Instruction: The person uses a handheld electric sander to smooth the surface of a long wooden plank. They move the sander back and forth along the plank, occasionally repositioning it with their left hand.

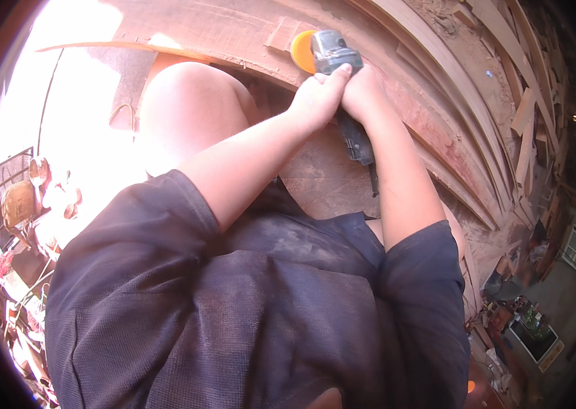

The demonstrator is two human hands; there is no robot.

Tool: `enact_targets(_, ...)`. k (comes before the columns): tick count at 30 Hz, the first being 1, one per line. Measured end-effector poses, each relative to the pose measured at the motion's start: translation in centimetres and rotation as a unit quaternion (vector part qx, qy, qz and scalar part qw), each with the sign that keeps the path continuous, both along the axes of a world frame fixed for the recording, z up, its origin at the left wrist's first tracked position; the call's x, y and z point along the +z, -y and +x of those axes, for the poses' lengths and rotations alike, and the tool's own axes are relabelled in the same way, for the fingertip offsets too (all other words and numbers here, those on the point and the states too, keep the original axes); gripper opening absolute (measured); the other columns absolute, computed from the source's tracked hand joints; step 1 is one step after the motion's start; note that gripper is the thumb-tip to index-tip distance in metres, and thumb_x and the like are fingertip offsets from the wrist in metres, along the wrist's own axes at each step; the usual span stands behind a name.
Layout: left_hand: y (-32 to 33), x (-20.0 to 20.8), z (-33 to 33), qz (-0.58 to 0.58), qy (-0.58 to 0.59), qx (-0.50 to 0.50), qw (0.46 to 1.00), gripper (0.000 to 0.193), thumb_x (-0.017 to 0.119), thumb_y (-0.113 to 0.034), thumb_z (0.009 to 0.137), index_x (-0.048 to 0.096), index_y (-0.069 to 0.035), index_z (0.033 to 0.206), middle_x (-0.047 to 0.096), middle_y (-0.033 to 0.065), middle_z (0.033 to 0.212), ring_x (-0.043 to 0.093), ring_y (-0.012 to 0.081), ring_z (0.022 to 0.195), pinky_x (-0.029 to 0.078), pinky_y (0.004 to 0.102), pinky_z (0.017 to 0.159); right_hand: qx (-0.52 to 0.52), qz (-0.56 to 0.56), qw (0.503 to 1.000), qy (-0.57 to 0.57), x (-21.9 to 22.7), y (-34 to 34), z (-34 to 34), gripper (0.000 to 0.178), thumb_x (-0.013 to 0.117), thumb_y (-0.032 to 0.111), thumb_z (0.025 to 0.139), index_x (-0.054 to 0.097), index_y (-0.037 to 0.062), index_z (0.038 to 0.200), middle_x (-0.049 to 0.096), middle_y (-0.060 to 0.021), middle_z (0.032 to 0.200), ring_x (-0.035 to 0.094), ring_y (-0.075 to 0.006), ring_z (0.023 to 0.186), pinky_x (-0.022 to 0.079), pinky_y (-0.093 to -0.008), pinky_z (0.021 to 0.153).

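Note:
Both my hands are wrapped round an angle grinder [336, 51] with a grey-green head and a yellow disc [303, 52]. My left hand [316, 101] grips it close behind the head, thumb on top. My right hand [364, 94] is closed round the body from the other side, so most of the body is hidden. Below the hands the dark rear end [356, 142] of the grinder sticks out, with its cord hanging down. The disc is at the near part of a broad wooden plank [213, 27]; I cannot tell whether it touches the wood.
Long wooden boards [431, 51] lie side by side to the right. Loose wood offcuts [525, 112] and sawdust lie beyond them. My bare knee [192, 102] is beside the plank. Scattered items and a basket-like rack [5, 170] stand far left, in strong glare.

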State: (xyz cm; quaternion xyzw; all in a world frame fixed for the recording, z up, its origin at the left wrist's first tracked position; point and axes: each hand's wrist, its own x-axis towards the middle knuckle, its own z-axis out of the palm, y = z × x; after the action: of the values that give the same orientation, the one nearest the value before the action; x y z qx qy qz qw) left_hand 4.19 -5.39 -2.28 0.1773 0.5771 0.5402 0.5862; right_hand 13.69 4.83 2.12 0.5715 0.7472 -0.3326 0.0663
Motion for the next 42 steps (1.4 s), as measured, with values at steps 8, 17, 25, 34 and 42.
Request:
enact_targets(8,-5.5,-1.0,7.3,-0.019,-0.094,-0.255,0.962,0.081,0.052,-0.067,0.102,0.069,0.004,0.136,0.073,0.0253,0.130,0.069,0.0351,0.122,0.056,0.0419,0.099,-0.169,0.011,0.985,-0.040,-1.8,-0.1,9.3,0.063,0.083,0.053,0.086,0.080,-0.0005,0.118,0.080,-0.0236,0.110,0.078,-0.0325,0.107,0.058,-0.0437,0.093)
enact_targets(17,0.7,1.3,-2.6,-0.072,0.081,-0.028,0.994,0.083,0.055,-0.066,0.104,0.050,0.001,0.151,0.057,0.0266,0.145,0.061,0.0417,0.128,0.056,0.0587,0.103,-0.022,0.004,1.000,0.006,-0.1,1.8,-3.4,0.076,0.079,0.059,0.086,0.073,-0.0040,0.128,0.075,-0.0286,0.127,0.073,-0.0379,0.123,0.057,-0.0463,0.104)
enact_targets(25,-0.4,0.0,2.6,-0.019,0.042,-0.025,0.999,0.069,0.051,-0.056,0.110,0.060,0.002,0.145,0.067,0.0157,0.137,0.058,0.0220,0.130,0.042,0.0374,0.113,-0.028,-0.012,0.998,0.052,-0.3,0.9,1.9,0.066,0.063,0.045,0.098,0.058,-0.0064,0.140,0.069,-0.0304,0.137,0.068,-0.0415,0.130,0.053,-0.0485,0.111)
enact_targets(34,-9.8,1.4,15.0,-0.085,0.024,-0.335,0.938,0.083,0.055,-0.066,0.102,0.054,0.001,0.151,0.064,0.0265,0.141,0.066,0.0439,0.127,0.059,0.0566,0.100,-0.292,-0.009,0.956,-0.032,-3.4,-3.1,19.0,0.079,0.080,0.059,0.088,0.073,-0.0119,0.123,0.075,-0.0332,0.122,0.073,-0.0413,0.120,0.056,-0.0455,0.098)
enact_targets(42,-7.4,-0.2,8.8,-0.050,0.056,-0.183,0.980,0.085,0.054,-0.069,0.103,0.050,-0.002,0.155,0.056,0.0260,0.151,0.060,0.0382,0.134,0.048,0.0541,0.113,-0.198,-0.014,0.980,-0.011,-2.4,-2.9,10.5,0.076,0.080,0.057,0.086,0.072,-0.0055,0.129,0.073,-0.0271,0.132,0.071,-0.0406,0.125,0.056,-0.0453,0.106)
